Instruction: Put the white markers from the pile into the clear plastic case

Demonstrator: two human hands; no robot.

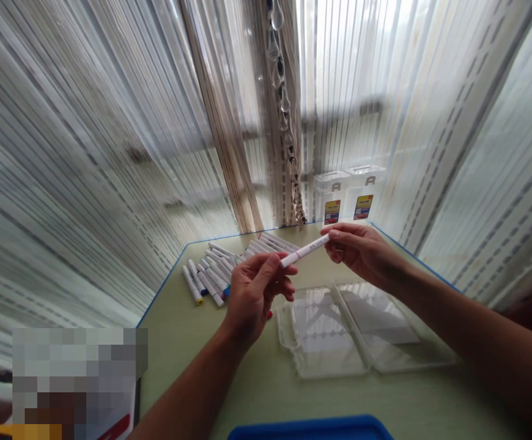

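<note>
A white marker (310, 248) with a thin pink ring is stretched between my two hands above the table. My left hand (257, 282) pinches its near end with thumb and fingers. At the far end my right hand (355, 244) grips it between thumb and fingertips. Behind my left hand lies a loose heap of white markers (215, 269), some showing coloured ends. Below the held marker, a clear plastic case (330, 363) lies opened flat, with a white sheet in its right half.
Two clear upright cases (332, 183) with yellow labels stand at the table's back edge. A blue object (309, 428) sits at the front edge. String curtains (156, 91) and a beaded strand (284, 98) hang behind the green table (178, 366). A blurred-out patch covers the lower left.
</note>
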